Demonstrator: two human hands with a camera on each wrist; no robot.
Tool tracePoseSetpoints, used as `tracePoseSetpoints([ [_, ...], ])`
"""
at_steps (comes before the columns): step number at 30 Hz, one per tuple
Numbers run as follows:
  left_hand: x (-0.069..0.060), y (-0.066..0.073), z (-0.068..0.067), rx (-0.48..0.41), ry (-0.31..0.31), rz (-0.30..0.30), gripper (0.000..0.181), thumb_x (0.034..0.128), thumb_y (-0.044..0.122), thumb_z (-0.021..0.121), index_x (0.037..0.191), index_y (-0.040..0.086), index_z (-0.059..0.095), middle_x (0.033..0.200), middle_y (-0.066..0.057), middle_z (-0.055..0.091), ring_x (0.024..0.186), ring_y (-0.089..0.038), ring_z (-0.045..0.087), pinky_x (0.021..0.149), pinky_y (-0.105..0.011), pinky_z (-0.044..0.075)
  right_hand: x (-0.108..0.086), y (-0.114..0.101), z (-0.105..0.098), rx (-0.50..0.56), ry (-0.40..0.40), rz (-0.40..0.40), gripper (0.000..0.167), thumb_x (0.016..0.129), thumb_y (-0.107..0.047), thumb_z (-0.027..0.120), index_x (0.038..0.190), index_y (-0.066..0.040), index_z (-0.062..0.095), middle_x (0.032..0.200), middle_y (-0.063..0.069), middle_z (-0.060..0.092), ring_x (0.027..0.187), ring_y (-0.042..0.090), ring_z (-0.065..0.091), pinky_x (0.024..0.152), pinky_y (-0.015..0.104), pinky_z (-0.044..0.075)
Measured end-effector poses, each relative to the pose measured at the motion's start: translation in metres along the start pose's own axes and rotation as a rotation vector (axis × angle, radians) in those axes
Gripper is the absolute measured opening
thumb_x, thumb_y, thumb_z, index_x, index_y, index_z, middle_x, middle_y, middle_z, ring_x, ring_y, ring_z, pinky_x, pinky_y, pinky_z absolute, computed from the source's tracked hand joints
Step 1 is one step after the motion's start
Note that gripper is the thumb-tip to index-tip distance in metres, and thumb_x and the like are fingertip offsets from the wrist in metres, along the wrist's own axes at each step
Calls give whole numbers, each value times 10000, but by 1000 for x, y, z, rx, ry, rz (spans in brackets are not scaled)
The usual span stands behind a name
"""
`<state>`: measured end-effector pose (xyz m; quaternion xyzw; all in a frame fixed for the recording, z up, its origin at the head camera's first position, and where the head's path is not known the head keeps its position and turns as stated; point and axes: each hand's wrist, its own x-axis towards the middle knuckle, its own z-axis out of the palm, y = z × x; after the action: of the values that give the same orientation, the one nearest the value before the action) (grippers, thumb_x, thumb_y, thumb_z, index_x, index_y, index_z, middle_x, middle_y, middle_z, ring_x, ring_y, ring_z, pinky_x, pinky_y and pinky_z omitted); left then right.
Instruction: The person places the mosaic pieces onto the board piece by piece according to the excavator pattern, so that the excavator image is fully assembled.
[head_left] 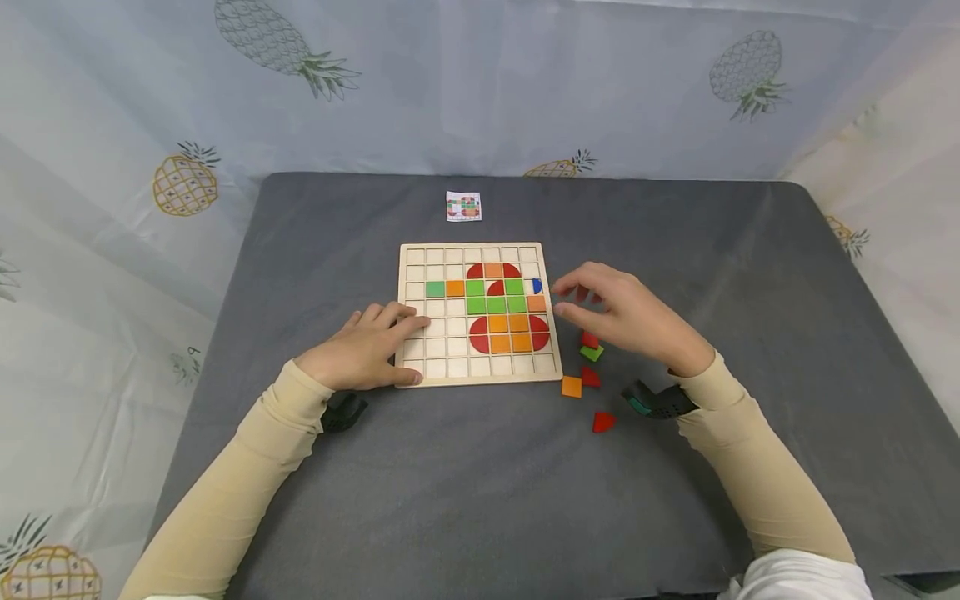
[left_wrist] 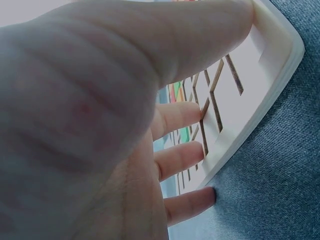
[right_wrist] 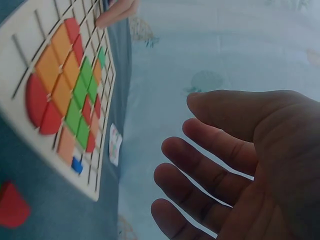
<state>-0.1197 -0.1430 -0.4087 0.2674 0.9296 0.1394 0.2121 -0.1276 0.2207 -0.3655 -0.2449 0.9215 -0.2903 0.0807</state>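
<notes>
A wooden grid board [head_left: 447, 347] lies on the table, several of its squares filled with red quarter-round, orange and green pieces. A small blue piece [head_left: 536, 286] sits in a square near its right edge. The left hand [head_left: 367, 346] rests on the board's left edge, thumb at the near corner and fingers spread. In the left wrist view the thumb [left_wrist: 210, 35] touches the board. Just off the right edge hovers the right hand [head_left: 626, 308], fingers loosely bent. The right wrist view shows nothing between that hand's thumb [right_wrist: 225, 110] and fingers.
Right of the board lie loose pieces: an orange square [head_left: 572, 387], a red quarter-round [head_left: 603, 422], another red piece [head_left: 590, 377] and a green piece [head_left: 592, 353]. A small printed pattern card [head_left: 463, 207] lies beyond the board. A pineapple-print curtain [head_left: 480, 92] hangs behind the table.
</notes>
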Motion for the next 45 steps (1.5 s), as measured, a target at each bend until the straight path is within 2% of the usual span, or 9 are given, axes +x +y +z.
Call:
tracePoseSetpoints([
  [3,0,0,0,-3,1,-1,790,903,388,755,1564,164,385,1557,-106,362,1407,-379,342,1166,-735,206,-12,12,1,2,13,26,273,997,-228,658,1240,-103,658,1142,18,648,987,160,560,871,465,529],
  [7,0,-1,0,-4,1,1,788,905,391,751,1564,162,385,1558,-111,362,1410,-382,339,1166,-734,207,-25,25,6,-6,22,65,283,993,-223,666,1244,-94,674,1135,9,658,980,151,567,849,437,528],
  [12,0,-2,1,-2,2,1,786,905,392,752,1563,165,387,1560,-109,361,1411,-381,339,1162,-739,208,-31,38,14,-148,10,158,319,968,-287,700,1233,-110,698,1033,19,669,895,168,575,721,344,507],
  [17,0,-1,1,2,1,-1,787,905,393,752,1563,162,387,1561,-112,363,1413,-384,341,1160,-740,212,-29,41,26,-263,-68,280,505,931,-488,699,1260,-109,641,837,26,617,671,159,521,544,292,414],
  [21,0,-1,2,-2,0,1,789,906,392,751,1564,158,385,1562,-112,361,1410,-383,340,1163,-737,210,-27,42,34,-267,-117,325,514,919,-510,704,1207,-96,606,780,27,570,641,150,500,529,285,385],
  [26,-1,-1,1,-4,3,4,788,906,391,750,1563,156,385,1558,-115,363,1407,-383,343,1166,-732,213,-23,41,39,-279,-106,283,323,924,-360,740,1076,-87,653,761,30,534,667,163,490,564,285,381],
  [33,-1,-2,1,1,7,3,788,905,394,750,1563,158,386,1559,-113,363,1408,-381,343,1164,-734,212,-11,37,32,-230,-80,206,304,938,-300,731,1152,-93,671,864,38,597,740,182,530,621,303,441],
  [39,-1,-2,1,1,7,0,787,907,395,748,1565,158,387,1559,-117,367,1406,-384,346,1160,-738,215,13,15,18,-161,-38,149,355,941,-301,731,1240,-125,657,1055,41,653,904,203,575,682,333,503],
  [45,0,-2,2,3,9,3,789,902,398,753,1562,159,391,1556,-113,369,1402,-382,350,1162,-735,216,42,-13,12,-139,4,45,345,935,-282,741,1227,-119,654,1112,62,639,991,256,571,761,367,491],
])
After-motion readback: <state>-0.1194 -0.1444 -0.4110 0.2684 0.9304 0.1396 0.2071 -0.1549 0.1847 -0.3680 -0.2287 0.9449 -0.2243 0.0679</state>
